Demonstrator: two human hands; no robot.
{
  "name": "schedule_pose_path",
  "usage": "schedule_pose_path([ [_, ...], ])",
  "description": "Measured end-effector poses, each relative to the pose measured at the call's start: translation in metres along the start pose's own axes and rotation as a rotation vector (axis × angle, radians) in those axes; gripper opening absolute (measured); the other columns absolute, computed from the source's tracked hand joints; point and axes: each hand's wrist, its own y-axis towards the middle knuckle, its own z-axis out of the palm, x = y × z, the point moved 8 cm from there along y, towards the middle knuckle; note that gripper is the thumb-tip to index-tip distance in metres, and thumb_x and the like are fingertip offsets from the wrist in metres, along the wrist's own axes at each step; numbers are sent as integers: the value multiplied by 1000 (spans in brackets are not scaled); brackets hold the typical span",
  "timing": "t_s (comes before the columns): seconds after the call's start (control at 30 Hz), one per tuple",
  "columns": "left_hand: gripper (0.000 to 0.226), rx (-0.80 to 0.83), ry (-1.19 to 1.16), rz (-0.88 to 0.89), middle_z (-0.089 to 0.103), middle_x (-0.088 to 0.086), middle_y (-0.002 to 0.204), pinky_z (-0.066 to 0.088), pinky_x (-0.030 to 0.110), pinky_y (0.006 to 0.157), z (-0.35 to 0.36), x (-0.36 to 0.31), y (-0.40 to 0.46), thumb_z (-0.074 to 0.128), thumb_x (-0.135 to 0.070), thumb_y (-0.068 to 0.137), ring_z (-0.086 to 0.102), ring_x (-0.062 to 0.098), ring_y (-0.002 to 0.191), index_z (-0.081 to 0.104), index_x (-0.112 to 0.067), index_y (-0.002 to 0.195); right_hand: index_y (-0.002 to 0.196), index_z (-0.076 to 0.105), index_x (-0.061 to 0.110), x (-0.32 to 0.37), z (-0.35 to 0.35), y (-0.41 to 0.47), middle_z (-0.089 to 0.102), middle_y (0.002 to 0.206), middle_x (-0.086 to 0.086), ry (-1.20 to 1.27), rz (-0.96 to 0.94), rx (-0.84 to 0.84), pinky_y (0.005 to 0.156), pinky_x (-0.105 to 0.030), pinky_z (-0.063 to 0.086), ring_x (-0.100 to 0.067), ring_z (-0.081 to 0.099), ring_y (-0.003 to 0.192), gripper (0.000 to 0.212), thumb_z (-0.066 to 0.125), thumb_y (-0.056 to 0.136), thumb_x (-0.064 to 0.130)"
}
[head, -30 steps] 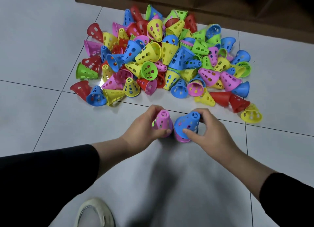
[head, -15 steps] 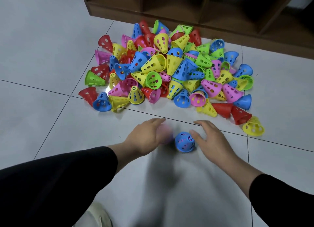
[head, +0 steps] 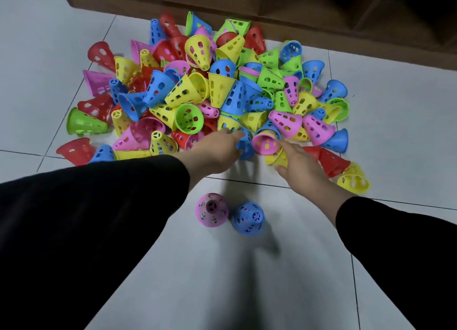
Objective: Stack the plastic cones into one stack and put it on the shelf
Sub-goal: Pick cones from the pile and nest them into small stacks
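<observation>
While your sleeves (head: pixel 103 206) fill the near floor (head: pixel 395 102), the shelf (head: pixel 296 8) runs along twelve o'clock, the cone pile (head: pixel 212 92) heaped before it. Your left hand (head: pixel 215 151) touches a blue cone (head: pixel 244 144); your right hand (head: pixel 296 161) grips a yellow cone (head: pixel 277 158). At six o'clock two short stacks, pink (head: pixel 212 209) and blue (head: pixel 248 218), stand upright, touching.

Grey tiled floor (head: pixel 371 268), cone pile (head: pixel 210 94), two upright cones (head: pixel 230 214)

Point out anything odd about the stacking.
Two separate short stacks stand side by side, a pink stack and a blue stack, not one. The rest of the cones still lie jumbled before the shelf.
</observation>
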Motion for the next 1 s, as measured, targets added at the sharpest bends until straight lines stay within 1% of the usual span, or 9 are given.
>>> schedule_pose_path([
  [0.13, 38, 92, 48, -39, 51, 16, 123, 42, 36, 84, 15, -9, 33, 42, -31, 101, 56, 38, 111, 48, -21, 137, 146, 38, 23, -5, 12, 5, 46, 143, -8, -24, 25, -1, 100, -45, 45, -33, 48, 127, 65, 69, 89, 26],
  [0.23, 18, 8, 20, -73, 54, 11, 101, 35, 32, 72, 12, -10, 41, 47, -24, 97, 59, 36, 101, 60, -19, 108, 142, 40, 21, -8, 16, 3, 52, 129, -12, 24, 5, -37, 93, -45, 48, -34, 53, 117, 64, 72, 86, 26],
  [0.27, 16, -14, 14, -91, 56, 10, 100, 35, 32, 72, 11, -9, 42, 50, -23, 95, 60, 36, 102, 61, -17, 106, 142, 40, 21, -9, 18, 1, 53, 126, -12, 50, 1, -45, 91, -45, 48, -34, 53, 115, 65, 72, 86, 28],
  [0.47, 51, 22, 30, -176, 62, 16, 117, 39, 35, 74, 21, -5, 41, 65, -31, 92, 60, 36, 109, 45, -8, 132, 137, 40, 21, -10, 23, -8, 51, 120, -11, 118, 31, -89, 82, -41, 49, -33, 56, 107, 61, 73, 86, 23],
  [0.6, 61, 80, 36, -191, 61, 15, 126, 47, 39, 87, 30, 3, 33, 68, -25, 91, 58, 35, 116, 39, -10, 143, 135, 43, 22, -6, 19, -16, 50, 117, -9, 195, 47, -99, 81, -40, 49, -32, 57, 102, 59, 72, 84, 25],
  [0.77, 75, -45, -340, -219, 58, 13, 130, 52, 37, 88, -3, 9, 9, 77, -30, 84, 59, 31, 111, 41, -13, 147, 147, 37, 26, 0, -7, -37, 51, 128, -9, 347, 110, -174, 83, -31, 43, -28, 55, 111, 73, 70, 81, 23],
  [0.83, 78, -121, -580, -233, 58, 11, 126, 55, 33, 77, -22, 13, -9, 79, -33, 83, 62, 25, 101, 40, -17, 149, 151, 32, 30, 8, -24, -48, 52, 131, -7, 387, 109, -196, 86, -28, 40, -25, 53, 114, 78, 69, 82, 24],
  [0.93, 72, -237, -806, -226, 62, 4, 114, 52, 19, 64, -52, 18, -50, 78, -33, 84, 64, 13, 88, 44, -22, 147, 150, 31, 38, 27, -52, -70, 58, 114, 3, 433, 63, -190, 85, -26, 39, -16, 55, 101, 78, 69, 83, 26],
  [1.0, 66, -299, -898, -222, 63, 0, 110, 59, 26, 69, -63, 21, -83, 78, -31, 85, 66, 12, 89, 48, -26, 143, 147, 36, 41, 42, -66, -88, 59, 96, 14, 456, 6, -155, 80, -28, 43, -11, 57, 86, 75, 70, 82, 27],
])
